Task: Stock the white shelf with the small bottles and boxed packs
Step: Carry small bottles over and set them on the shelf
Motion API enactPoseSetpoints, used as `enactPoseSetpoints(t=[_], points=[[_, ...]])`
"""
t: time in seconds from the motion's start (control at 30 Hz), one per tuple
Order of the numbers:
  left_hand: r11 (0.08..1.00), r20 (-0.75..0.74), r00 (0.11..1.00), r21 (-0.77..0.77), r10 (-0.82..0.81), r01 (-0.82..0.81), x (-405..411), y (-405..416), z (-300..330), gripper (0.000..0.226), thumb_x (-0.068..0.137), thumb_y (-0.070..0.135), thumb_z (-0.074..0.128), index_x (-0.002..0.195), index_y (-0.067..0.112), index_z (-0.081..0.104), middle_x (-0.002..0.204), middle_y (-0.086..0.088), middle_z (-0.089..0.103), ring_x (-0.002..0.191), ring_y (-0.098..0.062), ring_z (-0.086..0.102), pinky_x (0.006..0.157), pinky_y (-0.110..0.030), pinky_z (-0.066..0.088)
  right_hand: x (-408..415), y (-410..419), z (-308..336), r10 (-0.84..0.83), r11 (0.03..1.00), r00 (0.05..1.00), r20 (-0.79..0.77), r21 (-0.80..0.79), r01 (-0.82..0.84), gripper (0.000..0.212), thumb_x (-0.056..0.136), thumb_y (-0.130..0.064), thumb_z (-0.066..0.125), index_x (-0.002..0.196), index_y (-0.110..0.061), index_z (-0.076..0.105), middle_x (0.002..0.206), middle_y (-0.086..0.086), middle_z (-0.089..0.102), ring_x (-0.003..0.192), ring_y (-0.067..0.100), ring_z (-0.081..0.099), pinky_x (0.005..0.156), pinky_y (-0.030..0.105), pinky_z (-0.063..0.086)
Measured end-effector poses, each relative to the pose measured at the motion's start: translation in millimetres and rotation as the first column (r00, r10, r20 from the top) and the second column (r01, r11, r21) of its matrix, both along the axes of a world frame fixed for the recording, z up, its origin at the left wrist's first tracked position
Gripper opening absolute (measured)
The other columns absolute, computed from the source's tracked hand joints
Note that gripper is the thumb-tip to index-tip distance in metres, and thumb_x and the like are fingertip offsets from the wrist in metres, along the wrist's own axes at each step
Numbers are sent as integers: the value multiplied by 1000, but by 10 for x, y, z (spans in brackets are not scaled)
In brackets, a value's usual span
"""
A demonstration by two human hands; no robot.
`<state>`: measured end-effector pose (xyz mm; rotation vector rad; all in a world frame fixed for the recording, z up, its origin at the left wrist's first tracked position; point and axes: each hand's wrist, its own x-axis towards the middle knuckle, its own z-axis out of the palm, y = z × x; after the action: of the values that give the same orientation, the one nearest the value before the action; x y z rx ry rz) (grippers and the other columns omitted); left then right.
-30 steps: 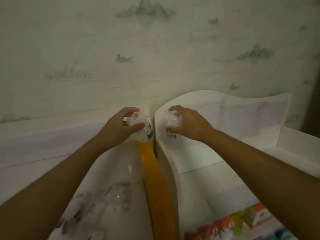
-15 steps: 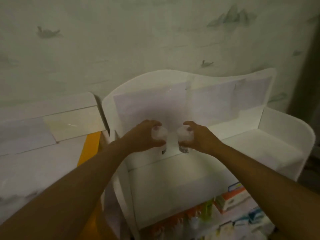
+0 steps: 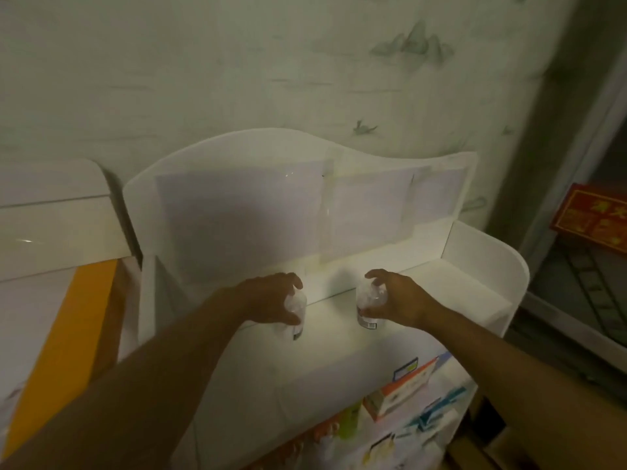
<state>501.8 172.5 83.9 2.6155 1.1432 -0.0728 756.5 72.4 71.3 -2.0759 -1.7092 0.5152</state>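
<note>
Here the fingers of each hand curl around a small clear bottle: left hand [image 3: 271, 300] on the left bottle [image 3: 296, 312], right hand [image 3: 395, 298] on the right bottle [image 3: 368, 305]. Both stand upright, apparently touching down on the white shelf [image 3: 468, 300], side by side.

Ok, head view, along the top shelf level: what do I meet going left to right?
Orange panel → left hand → left bottle → right bottle → right hand → shelf's right side wall → red sign.

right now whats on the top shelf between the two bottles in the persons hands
Nothing: in the head view, only bare white shelf top shows between the left hand's bottle and the right hand's bottle.
</note>
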Motion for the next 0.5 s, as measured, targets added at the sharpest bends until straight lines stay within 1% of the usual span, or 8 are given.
enactPoseSetpoints(t=[0.1, 0.17, 0.23, 0.33, 0.4, 0.5], points=[[999, -45, 999, -34, -23, 22, 48, 39, -62, 75, 77, 53, 72, 139, 30, 36, 137, 6, 50, 122, -20, 50, 104, -37, 43, 65, 30, -20, 30, 999, 999, 15, -15, -30, 81, 70, -39, 84, 139, -25, 43, 137, 1, 52, 119, 23, 53, 100, 32, 46], [999, -68, 997, -21, -29, 28, 81, 85, -91, 73, 76, 56, 70, 138, 34, 38, 138, 8, 49, 123, -18, 49, 105, -37, 42, 130, 86, -15, 45, 999, 999, 0, -21, -45, 81, 71, -38, 84, 139, -25, 43, 137, 2, 52, 120, 23, 52, 101, 33, 45], [1000, -55, 998, -10, -20, 19, 138, 136, -122, 71, 75, 58, 69, 136, 35, 40, 138, 9, 48, 123, -16, 48, 105, -39, 42, 196, 155, -27, 70, 997, 998, -6, -20, -70, 81, 72, -37, 83, 141, -24, 42, 139, 2, 52, 122, 24, 51, 102, 34, 43], [999, -13, 1000, -34, 23, -23, 304, 178, -177, 68, 75, 58, 70, 134, 37, 43, 135, 12, 49, 120, -14, 49, 102, -36, 44, 339, 251, -45, 126, 992, 992, 4, -3, -126, 82, 74, -39, 81, 143, -25, 40, 142, 2, 50, 126, 24, 49, 105, 36, 42], [999, -23, 999, -24, 42, -43, 479, 181, -211, 67, 75, 58, 71, 133, 39, 43, 134, 14, 49, 120, -14, 50, 102, -35, 43, 489, 285, -55, 158, 987, 987, 8, -2, -158, 83, 75, -39, 81, 145, -25, 39, 143, 3, 49, 127, 25, 49, 105, 35, 40], [998, -53, 997, 33, 62, -60, 851, 142, -215, 68, 76, 58, 69, 135, 42, 39, 138, 17, 47, 122, -14, 49, 102, -36, 42, 851, 316, -92, 171, 985, 985, -6, -9, -171, 84, 75, -40, 80, 146, -26, 38, 143, 3, 49, 127, 25, 49, 105, 35, 40]])
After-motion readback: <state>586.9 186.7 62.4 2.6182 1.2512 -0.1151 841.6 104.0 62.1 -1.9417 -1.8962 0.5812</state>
